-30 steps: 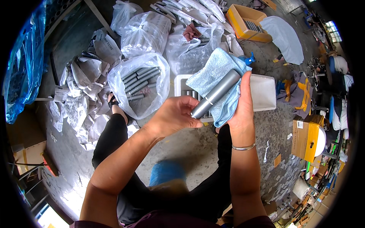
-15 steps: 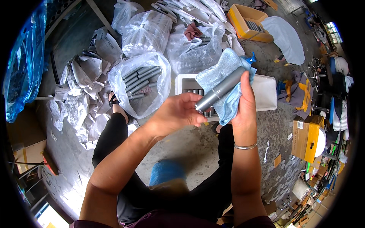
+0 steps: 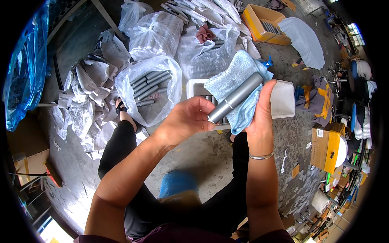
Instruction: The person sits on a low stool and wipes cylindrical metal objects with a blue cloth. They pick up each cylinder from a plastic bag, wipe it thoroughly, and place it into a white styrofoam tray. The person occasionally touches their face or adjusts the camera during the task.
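Note:
A dark grey metal tube [image 3: 239, 96] with a pale ring lies slantwise over a light blue cloth [image 3: 224, 83], above a white bin. My left hand [image 3: 184, 121] has its curled fingers at the tube's lower, nearer end; the fingertips are partly hidden. From beneath, my right hand [image 3: 261, 115] holds the cloth against the tube, with its thumb raised along the side; its other fingers are behind the cloth. Below them, the white bin [image 3: 284, 99] contains more grey tubes, partly covered by the hands and cloth.
An open plastic bag [image 3: 174, 103] of grey tubes stands left of the bin. Beyond are further filled bags [image 3: 156, 34] and a yellow carton [image 3: 265, 38]. Crumpled paper [image 3: 93, 89] covers the floor at left; a carton [image 3: 324, 148] stands at right.
The tube has turned a little in my hands and its upper end now shows free of my right thumb, which has tilted outward. My left fingers have drawn in closer at the lower end.

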